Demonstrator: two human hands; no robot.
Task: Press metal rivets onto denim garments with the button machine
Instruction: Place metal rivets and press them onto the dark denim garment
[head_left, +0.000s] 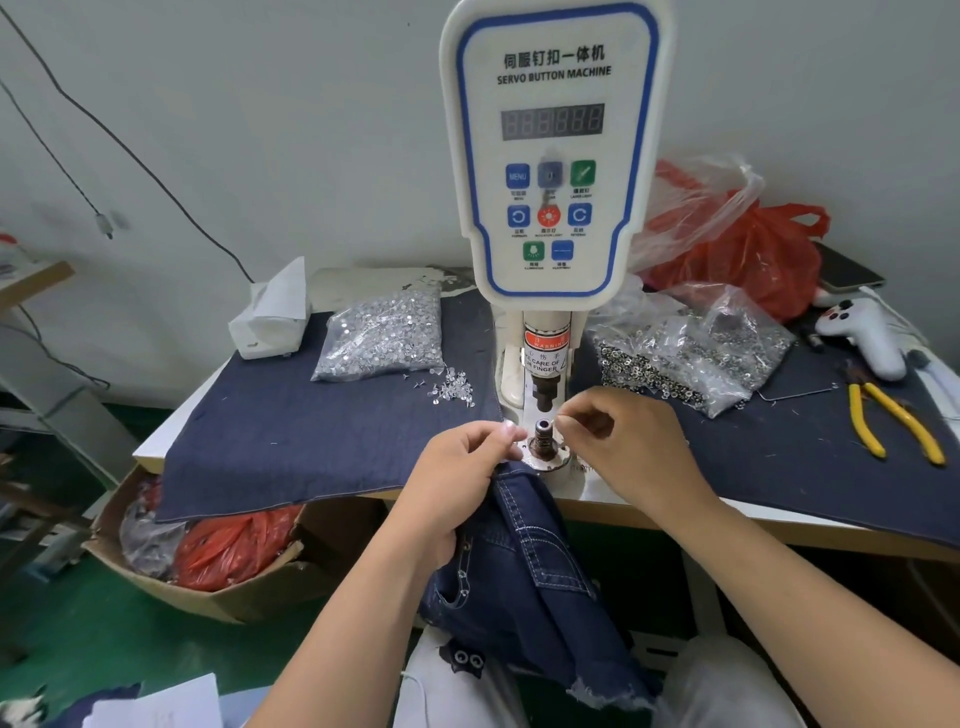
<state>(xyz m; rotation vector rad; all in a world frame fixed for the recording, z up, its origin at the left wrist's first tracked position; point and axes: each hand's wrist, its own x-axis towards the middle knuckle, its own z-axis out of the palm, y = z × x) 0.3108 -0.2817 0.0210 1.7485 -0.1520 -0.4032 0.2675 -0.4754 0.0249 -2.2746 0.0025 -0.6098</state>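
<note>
Two hands at the machine (553, 156), head view.

Machine: white servo button press, blue-edged panel, upright at the middle of the surface (649, 499). Lower die (542, 432) on a round base plate just below the punch; landmark for all entries.

Left hand (457, 483): just left of the die. Fingers curled, clamped on the top edge of the denim (524, 561), thumb and forefinger pinched near the die base.

Right hand (618, 441): just right of the die. Fingertips (563, 418) pinched together beside the die top; what they hold is too small to tell.

Denim: dark blue, white stitching, frayed hem. Upper edge touches the die base plate; the rest hangs below the surface edge toward the lap.

Left of the die: clear bag of silver rivets (382, 335), loose rivets (454, 389) spilled between bag and machine; white tissue pack (272, 317) farther left.

Right of the die: clear bags of ring-shaped metal parts (691, 358); red plastic bag (748, 254) behind them; yellow-handled pliers (893, 421) and a white controller (862, 332) far right.

Under all of these: blue cloth (291, 431) covering the surface.

Below left of the die, on the floor: cardboard box (218, 587) holding red bags.
</note>
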